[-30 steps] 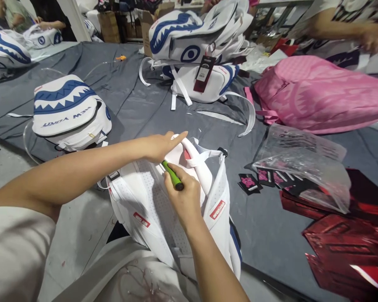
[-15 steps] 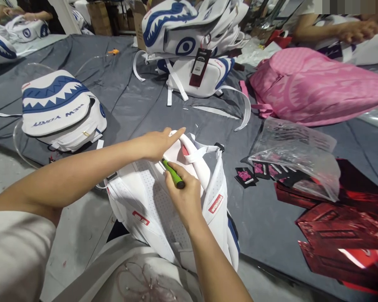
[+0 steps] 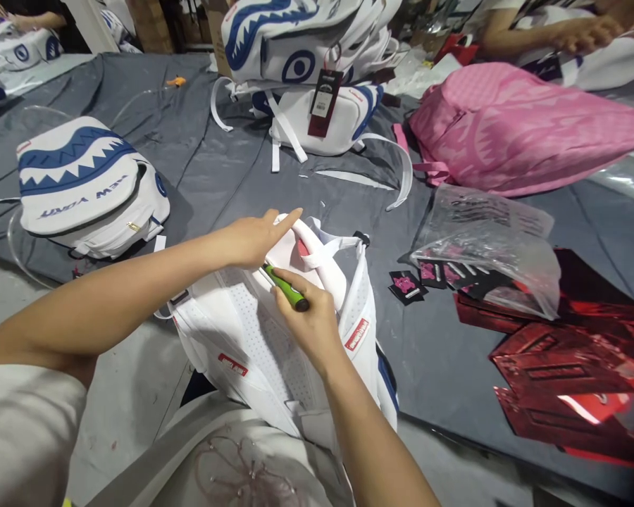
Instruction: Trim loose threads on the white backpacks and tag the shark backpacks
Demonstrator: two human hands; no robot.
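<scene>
**Item: white backpack (image 3: 253,338).** It lies back panel up at the near edge of the grey-covered surface (image 3: 216,169), with its lower end hanging over toward the person's lap. The perforated padding and both shoulder straps face the camera.

**Right hand (image 3: 309,324).** Grip closed round a green-handled tool (image 3: 289,290). The tip is set against the seam below the carry handle. The working end is too small to identify.

**Left hand (image 3: 253,239).** Grip open and holding nothing. The fingers lie flat on the top of the pack, just beside the tool's tip.

**Surroundings.**
- Left: a shark-mouth backpack (image 3: 84,186).
- Far side: a stack of matching packs (image 3: 301,56).
- Far right: a pink backpack (image 3: 507,134), with a co-worker's forearm (image 3: 549,32) beyond it.
- Right: a clear plastic bag (image 3: 486,246), small black-and-pink tags (image 3: 406,285) and red foil sheets (image 3: 570,366).

**Risk.**
- The tip works very near the left fingertips, so a slip along the seam could probably nick them or mark the white fabric.
- The overhanging pack could shift if the left hand's pressure eased.

**Change from earlier frames.** Both hands and the tool keep the same arrangement on the pack. The whole scene sits slightly further left in the frame, which suggests that only the head moved.
</scene>
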